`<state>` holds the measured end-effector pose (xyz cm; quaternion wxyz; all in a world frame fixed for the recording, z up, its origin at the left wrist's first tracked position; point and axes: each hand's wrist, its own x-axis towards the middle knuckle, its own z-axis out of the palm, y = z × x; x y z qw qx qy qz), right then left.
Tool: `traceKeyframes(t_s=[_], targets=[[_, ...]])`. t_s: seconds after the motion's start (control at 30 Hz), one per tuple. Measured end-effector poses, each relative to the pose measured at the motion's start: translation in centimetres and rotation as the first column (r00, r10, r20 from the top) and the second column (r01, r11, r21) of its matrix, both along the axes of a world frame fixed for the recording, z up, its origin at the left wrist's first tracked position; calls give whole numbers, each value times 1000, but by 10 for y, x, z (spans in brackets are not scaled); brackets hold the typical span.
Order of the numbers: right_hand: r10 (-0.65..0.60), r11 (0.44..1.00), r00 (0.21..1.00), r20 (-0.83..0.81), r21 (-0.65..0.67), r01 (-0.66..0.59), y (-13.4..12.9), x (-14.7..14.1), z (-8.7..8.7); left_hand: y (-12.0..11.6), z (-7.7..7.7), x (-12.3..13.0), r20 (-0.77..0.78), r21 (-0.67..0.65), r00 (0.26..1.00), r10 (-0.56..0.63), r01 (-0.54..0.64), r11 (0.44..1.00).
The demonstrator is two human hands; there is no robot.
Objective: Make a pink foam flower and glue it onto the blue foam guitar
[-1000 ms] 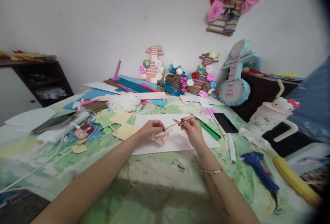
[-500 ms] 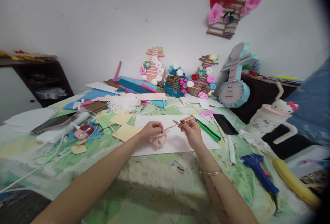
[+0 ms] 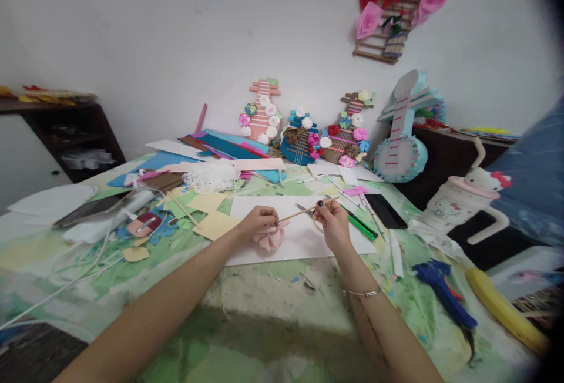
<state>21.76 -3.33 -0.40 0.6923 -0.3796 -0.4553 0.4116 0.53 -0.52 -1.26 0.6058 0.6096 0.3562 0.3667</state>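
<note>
My left hand (image 3: 259, 222) is closed in a pinch on a crumpled pale pink paper piece (image 3: 268, 238), which hangs below the fingers. A thin wooden stick (image 3: 296, 214) slants up from that paper to my right hand (image 3: 332, 221), whose fingers are closed on it near its far end. Both hands are above a white sheet (image 3: 295, 252). Scissors (image 3: 318, 225) lie on the sheet, partly hidden behind my right hand. Just right of this hand is a green cutter knife (image 3: 362, 226).
Yellow paper squares (image 3: 215, 225), a bundle of white string (image 3: 214, 177) and cables lie left. A phone (image 3: 386, 211), blue glue gun (image 3: 445, 292), yellow banana-shaped object (image 3: 506, 309) and white tumbler (image 3: 458, 207) are on the right. Flower-decorated paper instruments (image 3: 299, 139) stand along the wall.
My right hand has moved a little right along the stick, and a longer stretch of it shows between my hands. The scissors' handle now shows. My left hand stays nearly in place.
</note>
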Motion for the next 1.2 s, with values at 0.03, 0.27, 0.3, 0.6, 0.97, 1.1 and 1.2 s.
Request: traceKeyframes(t_s=[0.03,0.27,0.3,0.6,0.97,1.1,1.2], targets=[[-12,1000,1000,-13,2,12,0,1,1,0,0,0,2,-1,1000,0,0,1000],[-63,997,989,-131,30,68,1,10,7,1,1,-1,19,-11,1000,3,-3,1000],[-67,997,986,-154,38,74,1,13,8,1,0,-1,20,-13,1000,8,-8,1000],[140,990,979,-146,24,-138,-9,20,17,4,-3,0,57,12,987,152,-152,988],[130,990,985,112,-74,-122,-1,1,-2,3,6,-5,-11,58,999,40,-40,998],[201,976,969,140,-106,-188,-4,-4,-2,0,8,-4,16,73,999,44,-45,996],[253,963,944,212,-150,-224,-5,-14,-6,-3,8,-3,26,76,999,30,-32,997]])
